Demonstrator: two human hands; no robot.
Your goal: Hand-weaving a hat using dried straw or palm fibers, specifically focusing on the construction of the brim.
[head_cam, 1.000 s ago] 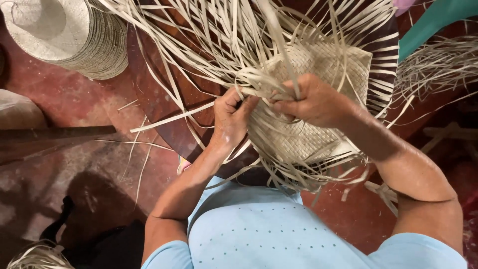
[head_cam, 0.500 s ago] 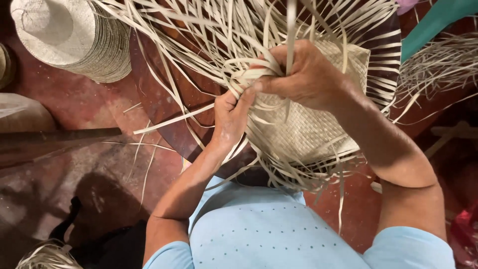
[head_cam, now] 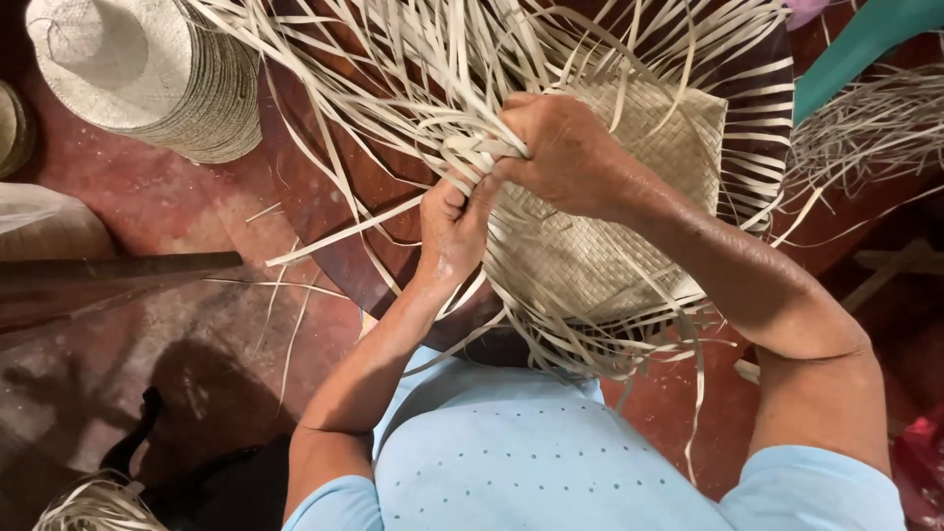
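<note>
Weaving item: flat plaited mat (head_cam: 600, 251) of pale palm strips, centre frame, resting on dark round wooden block (head_cam: 339, 221) just past your lap. Woven panel runs from near your torso up toward top right; loose strips (head_cam: 413, 69) fan off every edge, most pointing up and left, away from you.

- Strip bundle (head_cam: 479, 149): at mat's upper-left edge, pinched betw. both hands. Long axis approx. left-right, tilted up to the left; free ends point left.
- Right hand (head_cam: 565, 157): clenched over bundle from above, knuckles up, forearm crossing the mat diagonally. It's on top of the work, nearer of the two.
- Left hand (head_cam: 454, 228): just below and touching the right, fingers closed on same strips from underneath, thumb side up. Bundle lies directly above it.

Surroundings:
- Stack of finished woven hats (head_cam: 147, 79), top left, well apart from your hands.
- Red-brown floor (head_cam: 147, 206) w/ stray strip offcuts.
- Loose fibre heap (head_cam: 875, 128), right edge; teal object (head_cam: 865, 39) above it, kind unclear.
- Light blue shirt (head_cam: 531, 462), bottom.
</note>
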